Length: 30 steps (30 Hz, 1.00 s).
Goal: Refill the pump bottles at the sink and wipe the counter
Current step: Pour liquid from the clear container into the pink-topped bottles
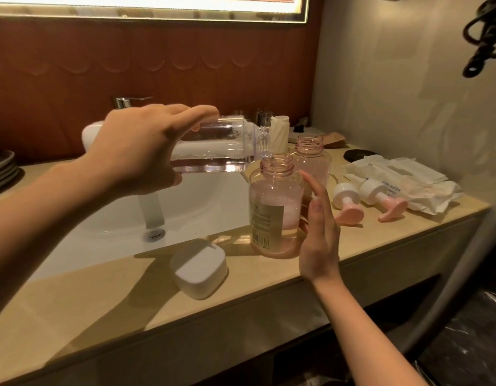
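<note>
My left hand grips a clear refill bottle, tipped sideways with its neck over the open mouth of a pink pump bottle. That bottle stands on the counter, partly filled with clear liquid and foam. My right hand is beside it with straight fingers, touching or nearly touching its right side. A second open pink bottle stands just behind. Two pump heads with pink tops lie on the counter to the right.
A white sink basin with a drain lies left of the bottles, a chrome tap behind it. A white square cap sits near the counter's front edge. A wipes pack and crumpled tissue lie at right; stacked plates far left.
</note>
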Available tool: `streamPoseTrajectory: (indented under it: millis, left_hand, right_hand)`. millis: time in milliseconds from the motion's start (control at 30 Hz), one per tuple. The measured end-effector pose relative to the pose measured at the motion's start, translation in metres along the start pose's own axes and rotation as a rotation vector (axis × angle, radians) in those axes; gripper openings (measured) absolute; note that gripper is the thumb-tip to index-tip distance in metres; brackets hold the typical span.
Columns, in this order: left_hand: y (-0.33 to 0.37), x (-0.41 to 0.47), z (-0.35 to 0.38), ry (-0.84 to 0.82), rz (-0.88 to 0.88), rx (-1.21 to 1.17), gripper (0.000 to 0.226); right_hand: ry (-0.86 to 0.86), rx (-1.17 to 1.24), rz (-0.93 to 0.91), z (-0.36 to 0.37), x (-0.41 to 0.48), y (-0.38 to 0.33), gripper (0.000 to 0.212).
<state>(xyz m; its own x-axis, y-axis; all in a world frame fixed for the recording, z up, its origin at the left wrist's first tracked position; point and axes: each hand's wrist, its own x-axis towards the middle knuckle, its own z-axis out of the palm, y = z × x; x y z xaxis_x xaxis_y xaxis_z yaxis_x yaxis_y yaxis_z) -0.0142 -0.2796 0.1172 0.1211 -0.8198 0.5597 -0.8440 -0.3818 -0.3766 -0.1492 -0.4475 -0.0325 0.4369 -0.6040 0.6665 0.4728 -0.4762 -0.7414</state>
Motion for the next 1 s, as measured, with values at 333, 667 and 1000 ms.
streamPoseTrajectory:
  millis: [333,667,1000]
  left_hand:
    - [0.005,-0.008,0.008,-0.02,-0.107,-0.066,0.093]
    - [0.021,-0.024,0.017,-0.044,-0.316,-0.181,0.094]
    - [0.037,-0.043,0.022,0.034,-0.448,-0.407,0.094]
  right_hand:
    - [0.003,-0.003,-0.013,0.0,0.0,0.001,0.043]
    - [0.005,-0.024,-0.025,-0.001,-0.001,0.004,0.044]
    - [0.013,-0.046,0.017,0.0,-0.001,0.0,0.039]
